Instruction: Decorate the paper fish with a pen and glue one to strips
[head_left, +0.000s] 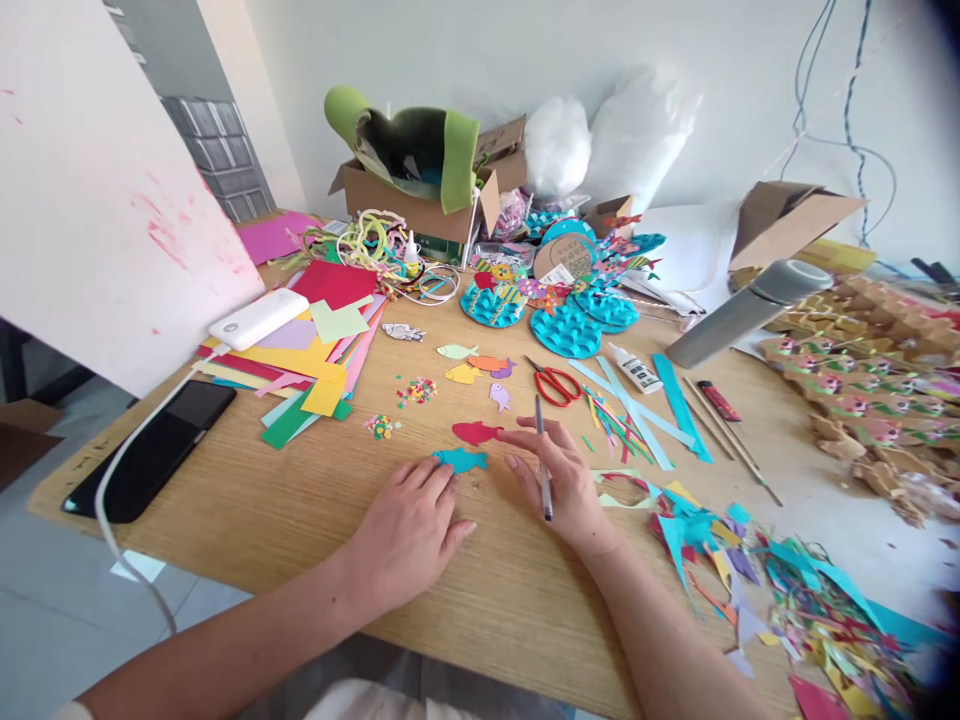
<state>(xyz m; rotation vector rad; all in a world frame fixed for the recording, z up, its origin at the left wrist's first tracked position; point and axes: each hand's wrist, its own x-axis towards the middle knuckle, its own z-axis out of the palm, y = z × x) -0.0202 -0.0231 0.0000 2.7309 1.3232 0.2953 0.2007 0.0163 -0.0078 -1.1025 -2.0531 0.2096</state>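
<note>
My left hand (pixel 412 515) lies flat on the table, its fingertips touching a blue paper fish (pixel 463 460). A pen (pixel 544 465) sits between the fingers of my right hand (pixel 559 480). The index fingertip of that hand reaches the tail of a red paper fish (pixel 474 432). Beyond them lie a small lilac fish (pixel 499 397), a yellow fish (pixel 462 374), an orange fish (pixel 487 363) and a pale green fish (pixel 457 351). Part of a purple fish (pixel 505 369) shows under the orange one. A patterned black-and-white fish (pixel 403 332) rests farther back.
Orange-handled scissors (pixel 556 385), a glue bottle (pixel 634 368) and paper strips (pixel 637 410) lie right of the fish. Paper scraps (pixel 817 590) cover the right front. Coloured sheets (pixel 330 385), a white power bank (pixel 259 318) and a black phone (pixel 161 445) are at left. A grey flask (pixel 750 312) stands tilted.
</note>
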